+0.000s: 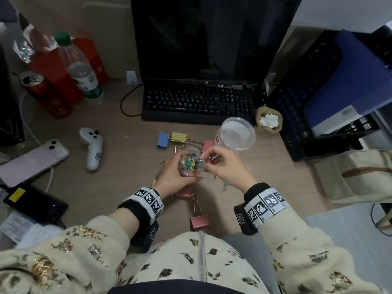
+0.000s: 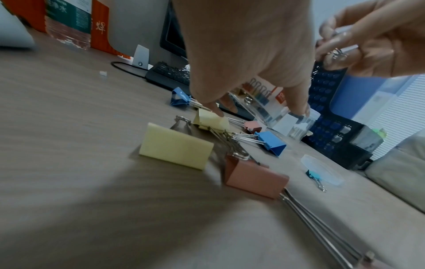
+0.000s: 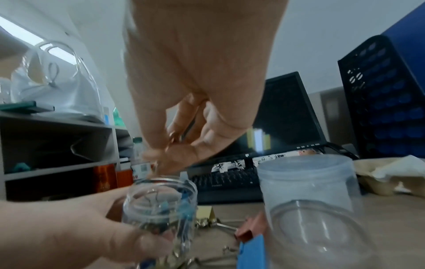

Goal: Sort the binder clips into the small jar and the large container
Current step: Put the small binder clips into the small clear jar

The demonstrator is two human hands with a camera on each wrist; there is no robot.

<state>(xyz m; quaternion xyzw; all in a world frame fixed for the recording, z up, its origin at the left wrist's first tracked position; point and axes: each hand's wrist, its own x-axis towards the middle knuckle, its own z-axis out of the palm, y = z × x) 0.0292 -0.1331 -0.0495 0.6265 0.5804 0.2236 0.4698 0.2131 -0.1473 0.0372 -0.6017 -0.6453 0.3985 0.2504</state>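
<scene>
My left hand (image 1: pixel 171 171) grips a small clear jar (image 1: pixel 192 164), partly filled with small coloured binder clips, just above the desk. My right hand (image 1: pixel 220 164) pinches a small clip (image 1: pixel 210 159) at the jar's right rim; in the right wrist view its fingertips (image 3: pixel 161 160) hover over the jar's mouth (image 3: pixel 161 183). The large clear container (image 1: pixel 237 133) stands open behind the right hand. Large clips lie on the desk: blue (image 1: pixel 163 140), yellow (image 1: pixel 179 136), pink (image 1: pixel 207 145) and another pink one (image 1: pixel 199 221) near my body.
A keyboard (image 1: pixel 197 102) and a monitor (image 1: pixel 212 37) stand behind the clips. A black file rack (image 1: pixel 314 115) is at the right; a white controller (image 1: pixel 92 148), a phone (image 1: pixel 34 160), a bottle (image 1: pixel 82 71) and a can (image 1: pixel 46 96) lie left. A clear lid (image 2: pixel 324 169) lies beside a small teal clip (image 2: pixel 313 175).
</scene>
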